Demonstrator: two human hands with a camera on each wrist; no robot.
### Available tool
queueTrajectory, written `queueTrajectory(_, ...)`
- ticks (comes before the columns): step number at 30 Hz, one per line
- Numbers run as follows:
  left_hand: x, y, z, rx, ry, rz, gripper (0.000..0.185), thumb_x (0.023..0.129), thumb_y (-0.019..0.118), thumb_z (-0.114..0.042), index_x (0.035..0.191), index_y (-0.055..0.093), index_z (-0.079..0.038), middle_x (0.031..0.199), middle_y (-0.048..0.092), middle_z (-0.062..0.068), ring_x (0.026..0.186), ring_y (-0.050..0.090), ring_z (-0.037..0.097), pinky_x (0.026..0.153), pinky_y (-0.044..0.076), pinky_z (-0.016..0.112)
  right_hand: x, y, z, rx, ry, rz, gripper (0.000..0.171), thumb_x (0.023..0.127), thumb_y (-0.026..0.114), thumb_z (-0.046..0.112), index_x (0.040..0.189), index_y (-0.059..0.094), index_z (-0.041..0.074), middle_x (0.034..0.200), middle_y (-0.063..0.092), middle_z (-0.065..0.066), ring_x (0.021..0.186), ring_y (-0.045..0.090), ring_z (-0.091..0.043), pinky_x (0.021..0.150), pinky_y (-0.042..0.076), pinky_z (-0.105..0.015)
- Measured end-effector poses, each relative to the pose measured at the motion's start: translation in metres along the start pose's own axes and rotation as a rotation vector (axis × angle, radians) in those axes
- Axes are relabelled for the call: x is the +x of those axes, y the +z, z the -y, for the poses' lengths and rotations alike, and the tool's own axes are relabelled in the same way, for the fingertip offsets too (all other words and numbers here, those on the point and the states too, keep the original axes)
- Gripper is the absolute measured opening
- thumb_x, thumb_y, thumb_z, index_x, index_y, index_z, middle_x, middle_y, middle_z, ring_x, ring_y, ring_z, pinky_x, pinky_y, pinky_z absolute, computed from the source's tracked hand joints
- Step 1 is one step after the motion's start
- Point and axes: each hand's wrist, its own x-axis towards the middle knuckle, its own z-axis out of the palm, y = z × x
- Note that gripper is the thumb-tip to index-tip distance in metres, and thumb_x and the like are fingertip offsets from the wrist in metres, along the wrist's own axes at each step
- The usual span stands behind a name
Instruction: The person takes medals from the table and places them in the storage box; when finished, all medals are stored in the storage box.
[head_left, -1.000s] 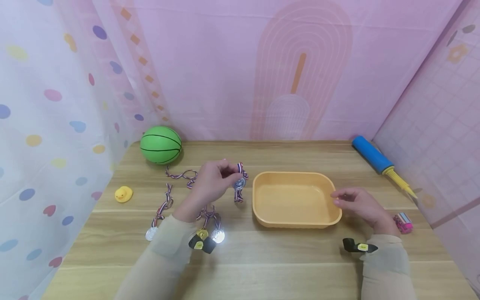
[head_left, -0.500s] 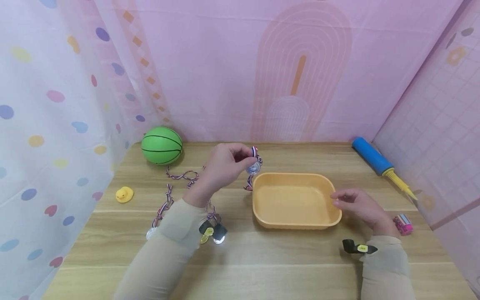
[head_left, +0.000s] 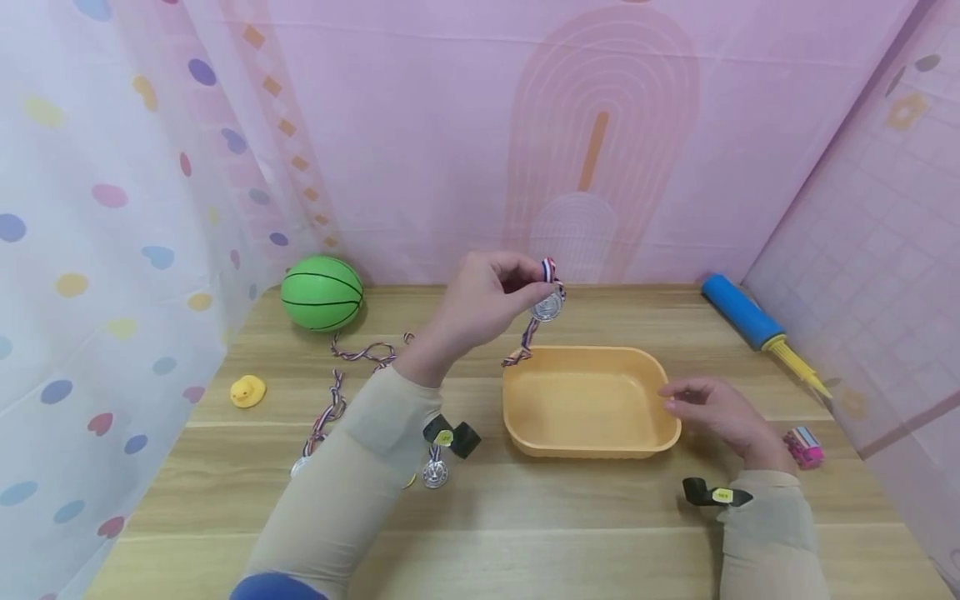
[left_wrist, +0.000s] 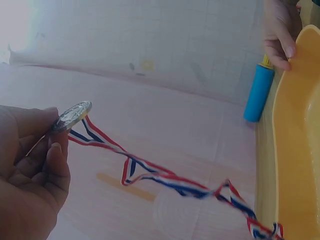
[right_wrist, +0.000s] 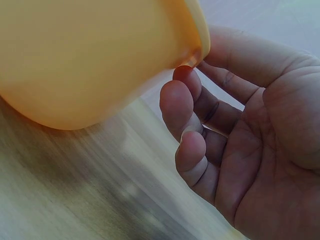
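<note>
My left forearm (head_left: 360, 467) covers part of the medals (head_left: 435, 473) lying on the surface (head_left: 525, 533), so I cannot count them. In the left wrist view the ribbon (left_wrist: 165, 177) runs off the bottom edge and the yellow tray (left_wrist: 295, 150) is cut by the right edge. The right wrist view shows only one blurred corner of it.

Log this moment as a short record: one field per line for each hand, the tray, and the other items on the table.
left hand: pinches a silver medal on a red, white and blue ribbon above the tray's rear left corner
right hand: fingers touch the tray's right rim
shallow orange plastic tray: on the wooden table, nothing inside
other medals: lying left of the tray
also present: green ball, yellow duck, blue pump
</note>
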Motion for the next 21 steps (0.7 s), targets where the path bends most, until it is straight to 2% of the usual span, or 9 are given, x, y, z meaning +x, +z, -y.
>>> queueTrajectory(4,0.008,0.008,0.002,-0.046,0.038,0.02,0.006,0.085,0.073,-0.009,0.087,0.072,-0.003,0.081,0.069,0.002,0.066,0.057,0.012,0.058,0.048,0.023,0.001,0.0,-0.001,0.019,-0.013,0.007,0.039,0.089,0.07,0.022,0.117,0.063,-0.003,0.113,0.063,-0.015,0.093,0.057,-0.017,0.074,0.052,-0.031)
queueTrajectory(8,0.01,0.019,0.014,-0.052,-0.027,0.035,0.005,0.085,0.074,-0.009,0.087,0.072,-0.005,0.08,0.068,0.002,0.068,0.056,0.011,0.06,0.048,0.023,0.002,0.001,-0.002,0.037,-0.016,0.008,0.038,0.088,0.07,0.021,0.117,0.063,-0.004,0.112,0.063,-0.014,0.091,0.058,-0.016,0.073,0.053,-0.031)
queueTrajectory(15,0.004,0.036,0.046,0.054,-0.145,0.063,0.005,0.085,0.074,-0.014,0.087,0.072,-0.01,0.083,0.068,-0.002,0.073,0.057,0.012,0.064,0.049,0.023,0.003,0.003,0.0,0.066,-0.012,0.027,0.039,0.089,0.07,0.019,0.118,0.061,-0.006,0.115,0.061,-0.022,0.089,0.059,-0.016,0.073,0.054,-0.034)
queueTrajectory(21,-0.003,0.035,0.059,0.11,-0.189,0.042,0.004,0.086,0.074,-0.015,0.087,0.072,-0.012,0.081,0.067,-0.002,0.072,0.057,0.012,0.062,0.049,0.023,0.007,0.008,0.001,0.084,-0.001,0.036,0.04,0.089,0.07,0.017,0.119,0.06,-0.007,0.115,0.06,-0.023,0.09,0.059,-0.017,0.073,0.055,-0.035)
